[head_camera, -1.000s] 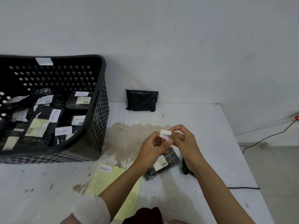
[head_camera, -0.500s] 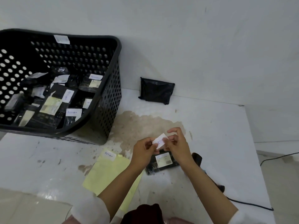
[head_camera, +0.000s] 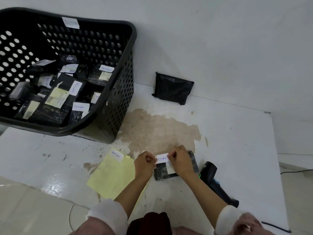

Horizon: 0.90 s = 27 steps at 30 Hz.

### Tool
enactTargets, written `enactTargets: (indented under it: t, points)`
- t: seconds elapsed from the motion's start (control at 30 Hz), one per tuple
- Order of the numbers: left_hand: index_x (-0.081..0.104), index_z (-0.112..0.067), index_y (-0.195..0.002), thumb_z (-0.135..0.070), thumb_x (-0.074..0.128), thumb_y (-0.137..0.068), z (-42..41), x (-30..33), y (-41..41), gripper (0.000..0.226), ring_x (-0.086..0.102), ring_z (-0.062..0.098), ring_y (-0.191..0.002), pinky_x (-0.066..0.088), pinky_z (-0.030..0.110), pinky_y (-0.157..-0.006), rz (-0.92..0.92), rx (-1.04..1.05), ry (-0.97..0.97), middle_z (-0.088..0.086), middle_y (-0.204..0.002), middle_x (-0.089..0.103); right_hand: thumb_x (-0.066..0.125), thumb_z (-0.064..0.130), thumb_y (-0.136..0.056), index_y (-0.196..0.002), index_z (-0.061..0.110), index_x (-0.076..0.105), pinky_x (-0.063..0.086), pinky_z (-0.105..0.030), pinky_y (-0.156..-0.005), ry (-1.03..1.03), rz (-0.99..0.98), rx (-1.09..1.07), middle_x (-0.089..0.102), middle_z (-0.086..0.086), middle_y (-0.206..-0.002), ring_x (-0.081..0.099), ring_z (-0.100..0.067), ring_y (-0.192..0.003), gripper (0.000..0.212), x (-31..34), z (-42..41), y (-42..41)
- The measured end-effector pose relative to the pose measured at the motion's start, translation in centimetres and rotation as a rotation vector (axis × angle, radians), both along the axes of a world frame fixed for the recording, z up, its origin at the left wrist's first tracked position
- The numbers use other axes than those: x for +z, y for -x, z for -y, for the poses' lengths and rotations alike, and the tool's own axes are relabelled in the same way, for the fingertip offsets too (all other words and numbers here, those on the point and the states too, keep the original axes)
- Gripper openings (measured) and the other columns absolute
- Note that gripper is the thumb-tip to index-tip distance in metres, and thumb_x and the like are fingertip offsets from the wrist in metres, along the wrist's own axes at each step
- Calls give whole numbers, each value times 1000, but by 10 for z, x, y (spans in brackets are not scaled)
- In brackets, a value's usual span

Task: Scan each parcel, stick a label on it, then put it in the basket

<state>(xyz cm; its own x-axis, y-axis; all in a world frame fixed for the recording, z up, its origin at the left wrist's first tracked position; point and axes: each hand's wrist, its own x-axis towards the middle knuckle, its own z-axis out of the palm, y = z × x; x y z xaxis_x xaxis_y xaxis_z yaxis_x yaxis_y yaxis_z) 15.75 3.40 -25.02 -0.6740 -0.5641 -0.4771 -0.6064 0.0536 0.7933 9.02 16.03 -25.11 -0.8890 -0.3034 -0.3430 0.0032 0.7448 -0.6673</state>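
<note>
Here, both hands are holding a small white label (head_camera: 162, 158) marked "RETURN" by its two ends: the left hand (head_camera: 145, 164) is pinching the left end between thumb and curled fingers, and the right hand (head_camera: 182, 161) is pinching the right end in the same way. The label is stretching flat between them, just over the far edge of a black parcel (head_camera: 176, 167) that is lying flat on the white table (head_camera: 237, 150); whether the label is already touching the parcel cannot be told. The right hand is covering part of the parcel's printed slip. Just right of the parcel, a black scanner (head_camera: 214, 179) is lying on the table, showing a green light near its head. To the left of the hands, a yellow sheet (head_camera: 113, 177) is lying flat, carrying one more "RETURN" label (head_camera: 116, 154) at its far corner. A black perforated basket (head_camera: 118, 92) is standing at the table's far left, holding many black parcels with white labels. A second black parcel (head_camera: 172, 88) is leaning against the wall, well apart from the hands.
</note>
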Motion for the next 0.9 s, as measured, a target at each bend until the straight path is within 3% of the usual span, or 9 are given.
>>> enactTargets:
  t: [0.1,0.23,0.37,0.57,0.67,0.73,0.9]
  points:
    - [57,-7,-73,2,65,-83,-2,-2,2,16,65,27,-78,56,22,-55,14,-28,49,13,-81,61,59,13,-91,-80,10,55,45,-25,-69,-64,-40,46,52,-6,-101,52,-16,-76,12,0,1,1]
    - [56,-19,-65,-6,68,-82,1,-5,0,25,66,28,-71,57,39,-69,88,-115,141,12,-85,64,57,16,-93,-81,12,50,46,-29,-71,-131,-78,102,49,-4,-105,55,-20,-89,14,1,3,2]
    - [55,-14,-70,-5,66,-84,2,-6,-1,20,61,16,-53,57,35,-63,86,-99,86,5,-74,63,57,18,-93,-84,12,52,41,-27,-70,-152,-99,118,50,-5,-105,53,-20,-92,12,-1,3,2]
    - [55,-12,-79,-11,64,-88,2,-6,-4,12,59,20,-69,54,37,-69,71,-131,86,2,-80,60,60,17,-90,-76,18,50,41,-23,-70,-15,-57,52,50,2,-93,51,-15,-83,17,-3,-5,0]
    - [56,-15,-81,-16,62,-89,0,-5,-7,11,55,12,-73,46,23,-63,33,-158,157,-1,-84,61,61,14,-90,-78,17,55,46,-20,-77,126,54,36,53,0,-97,56,-16,-87,14,1,-13,3]
    - [55,-16,-82,-16,62,-90,-2,-2,-8,10,54,8,-73,40,14,-58,-25,-168,181,-4,-84,61,61,12,-91,-81,13,57,45,-11,-73,177,86,38,54,-3,-100,56,-15,-87,11,6,-19,5]
    - [59,-19,-77,-16,68,-85,-8,3,-14,13,51,3,-62,39,7,-54,-64,-247,122,-7,-72,61,61,12,-91,-77,16,54,43,-13,-71,111,-25,86,52,-1,-96,54,-16,-87,16,9,-35,0]
